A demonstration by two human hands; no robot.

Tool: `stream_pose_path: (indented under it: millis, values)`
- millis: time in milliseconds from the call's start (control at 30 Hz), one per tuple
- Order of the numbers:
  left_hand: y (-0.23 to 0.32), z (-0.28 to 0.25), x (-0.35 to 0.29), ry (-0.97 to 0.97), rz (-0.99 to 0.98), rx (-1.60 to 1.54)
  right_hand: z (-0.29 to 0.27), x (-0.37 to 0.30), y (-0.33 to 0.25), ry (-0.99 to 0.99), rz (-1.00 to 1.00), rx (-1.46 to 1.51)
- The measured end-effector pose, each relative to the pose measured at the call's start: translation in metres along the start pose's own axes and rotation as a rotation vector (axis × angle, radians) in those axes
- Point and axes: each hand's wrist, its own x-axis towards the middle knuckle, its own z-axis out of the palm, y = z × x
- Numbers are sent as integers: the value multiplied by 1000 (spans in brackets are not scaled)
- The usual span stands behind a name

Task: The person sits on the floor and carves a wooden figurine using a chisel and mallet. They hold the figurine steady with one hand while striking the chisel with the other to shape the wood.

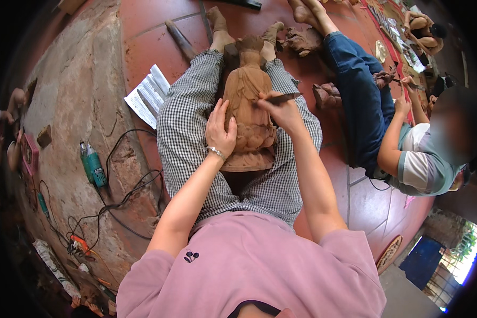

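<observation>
A brown carved wooden statue (pixel 246 87) of a robed figure lies between my legs, with its head away from me and its wide base close to my lap. My left hand (pixel 220 130) rests flat along the statue's left side, fingers stretched out. In my right hand (pixel 284 113) is a slim dark carving tool (pixel 287 98), closed in the fingers over the statue's right side. The hand hides part of the tool, and its working tip is hard to make out against the wood.
Left of my leg lie printed papers (pixel 148 95); beyond are green power tools (pixel 93 164) with tangled black cords (pixel 123 201) on a worn slab. A wooden mallet-like stick (pixel 180 40) lies near my feet. At right, another person (pixel 408 143) sits holding a small carving (pixel 385 78).
</observation>
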Motion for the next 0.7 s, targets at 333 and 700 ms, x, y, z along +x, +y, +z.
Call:
stream_pose_path:
  millis: [333, 700]
  values:
    - [1, 2, -1, -9, -14, -32, 1, -8, 10, 47, 96, 147]
    - [-3, 0, 0, -38, 15, -54, -9, -38, 24, 448, 254, 738]
